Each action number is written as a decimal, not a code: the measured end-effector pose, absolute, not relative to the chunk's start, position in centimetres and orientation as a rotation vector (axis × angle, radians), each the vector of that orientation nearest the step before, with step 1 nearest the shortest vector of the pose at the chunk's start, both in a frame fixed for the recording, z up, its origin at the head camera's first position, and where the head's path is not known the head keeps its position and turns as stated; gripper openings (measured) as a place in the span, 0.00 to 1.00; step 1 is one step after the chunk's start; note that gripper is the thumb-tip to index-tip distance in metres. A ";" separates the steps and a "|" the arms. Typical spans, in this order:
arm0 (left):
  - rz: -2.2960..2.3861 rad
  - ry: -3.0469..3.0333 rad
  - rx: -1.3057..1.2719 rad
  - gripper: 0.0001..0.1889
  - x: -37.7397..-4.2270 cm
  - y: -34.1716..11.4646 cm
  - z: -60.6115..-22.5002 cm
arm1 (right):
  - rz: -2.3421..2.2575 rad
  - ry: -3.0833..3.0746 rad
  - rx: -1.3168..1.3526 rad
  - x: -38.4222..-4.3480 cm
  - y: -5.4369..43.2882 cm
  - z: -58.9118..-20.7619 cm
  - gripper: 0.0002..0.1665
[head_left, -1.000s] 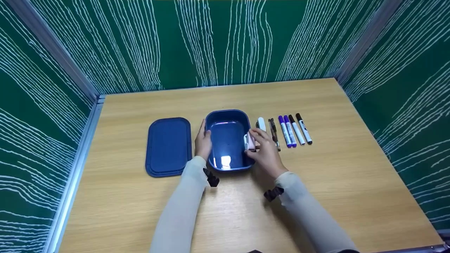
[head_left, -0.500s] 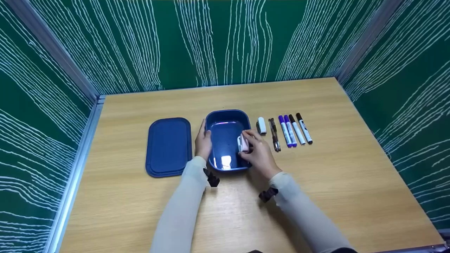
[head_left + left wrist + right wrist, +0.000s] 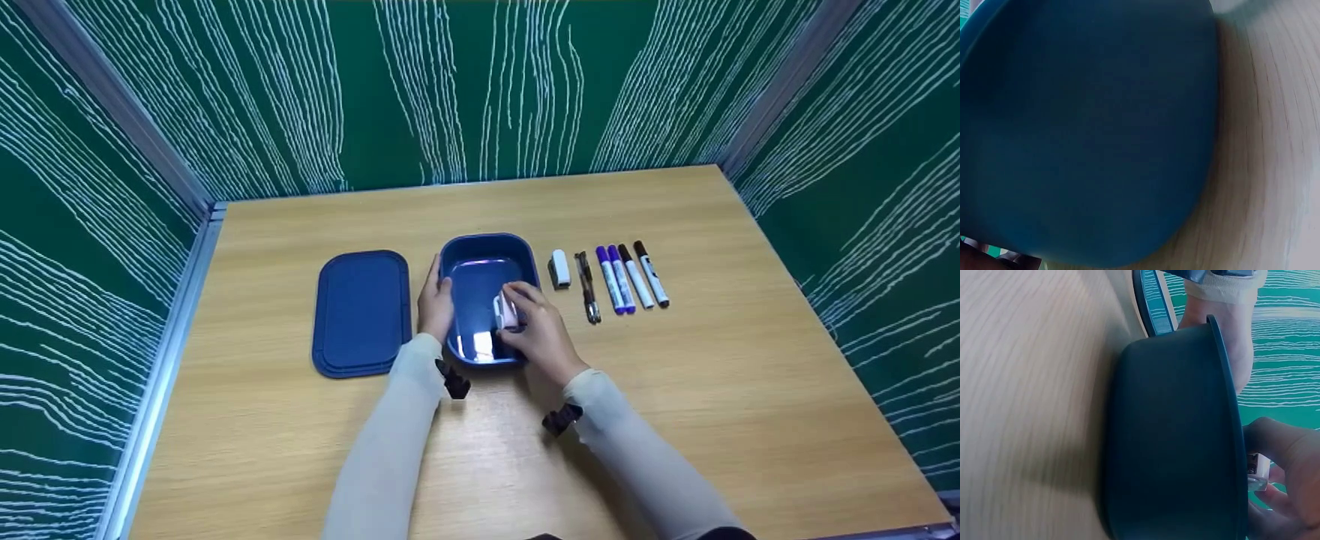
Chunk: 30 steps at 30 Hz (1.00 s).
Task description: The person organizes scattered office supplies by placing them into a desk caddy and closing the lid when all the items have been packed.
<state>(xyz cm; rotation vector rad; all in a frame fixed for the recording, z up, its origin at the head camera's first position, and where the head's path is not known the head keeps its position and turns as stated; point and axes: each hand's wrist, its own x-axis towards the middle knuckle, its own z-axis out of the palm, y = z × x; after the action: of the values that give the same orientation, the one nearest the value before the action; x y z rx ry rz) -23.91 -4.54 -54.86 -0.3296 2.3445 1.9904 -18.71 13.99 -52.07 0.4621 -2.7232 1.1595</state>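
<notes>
A deep navy-blue plastic box [image 3: 480, 274] stands without its cover in the middle of the wooden table. My left hand [image 3: 435, 307] holds its left wall, thumb at the rim and fingers along the outside; the box fills most of the left wrist view. Over the box's right half, my right hand [image 3: 541, 330] pinches a small pink-and-white mini stapler [image 3: 508, 311] between thumb and fingers. In the right wrist view, part of that stapler [image 3: 1258, 471] shows past the box's rim. Whether it touches the box floor is hidden.
The navy lid [image 3: 361, 313] lies flat left of the box. To the right are a white mini stapler [image 3: 559, 268], dark pens [image 3: 588, 286], two purple-capped markers [image 3: 616, 279] and two black-capped markers [image 3: 643, 274] in a row. Green, white-lined panels [image 3: 360, 90] surround the table.
My right hand has carried the pink mini stapler leftward from the box's right rim to over its inside, uncovering the white stapler and pens. The left hand has stayed on the box.
</notes>
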 end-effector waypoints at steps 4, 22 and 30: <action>1.979 2.340 -0.341 0.28 -24.0 -4.6 -55.0 | 1.172 -2.728 0.459 -18.6 13.5 -52.2 0.42; 1.954 2.358 -0.338 0.28 -24.1 -4.5 -55.0 | 1.231 -2.745 0.446 -18.4 12.2 -53.1 0.41; 1.961 2.363 -0.333 0.28 -24.0 -4.5 -54.9 | 1.224 -2.690 0.492 -18.5 11.5 -53.4 0.39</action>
<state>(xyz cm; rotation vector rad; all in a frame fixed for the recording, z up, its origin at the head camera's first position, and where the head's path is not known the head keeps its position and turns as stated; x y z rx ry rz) -24.01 -4.53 -54.95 -0.3327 2.3634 1.9610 -18.51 11.52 -53.44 0.4925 -2.6897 1.2242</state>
